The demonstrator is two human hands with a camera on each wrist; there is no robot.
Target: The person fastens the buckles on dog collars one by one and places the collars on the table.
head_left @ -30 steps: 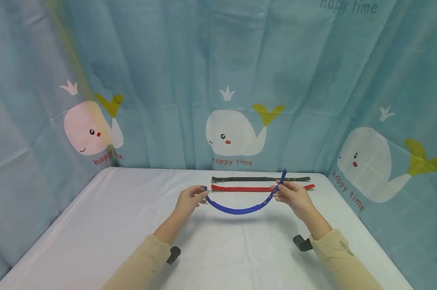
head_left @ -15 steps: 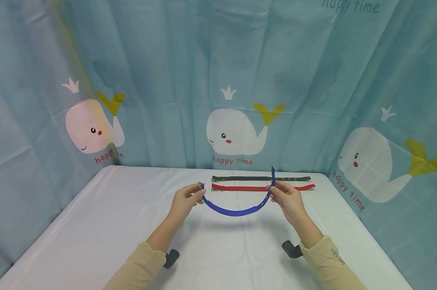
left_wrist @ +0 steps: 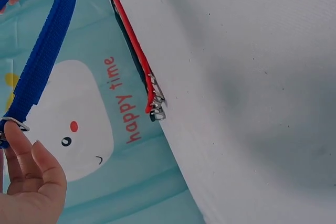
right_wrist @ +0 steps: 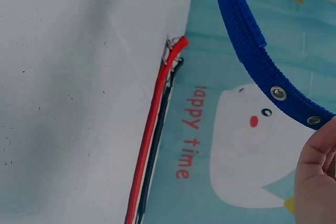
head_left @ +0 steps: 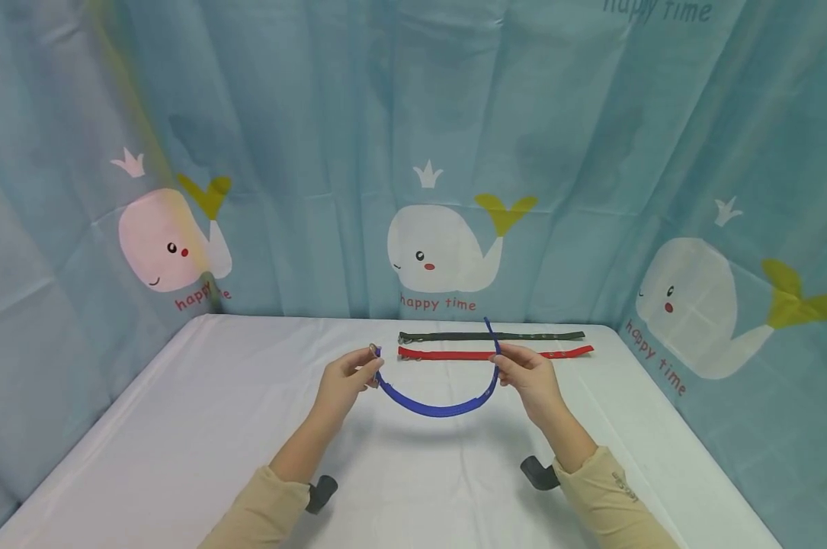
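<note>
A blue webbing strap point(head_left: 435, 406) with metal eyelets hangs in a U above the white table point(head_left: 180, 427). My left hand point(head_left: 347, 379) pinches its buckle end point(left_wrist: 11, 124). My right hand point(head_left: 526, 374) pinches the strap near the other end, whose tip point(head_left: 490, 329) sticks up. The wrist views show the blue strap point(left_wrist: 48, 45) point(right_wrist: 252, 45) curving past the fingers. A red strap point(head_left: 495, 354) and a dark green strap point(head_left: 488, 336) lie flat and parallel at the table's far edge, behind the hands.
A blue curtain point(head_left: 413, 152) printed with white whales closes off the back and both sides of the table. Dark wrist-camera mounts point(head_left: 320, 492) point(head_left: 538, 473) show under both beige sleeves. The table's front and left parts lie bare.
Both hands have drifted left and closer together, deepening the blue strap's U. The free tip by the right hand has swung from leaning right to leaning left.
</note>
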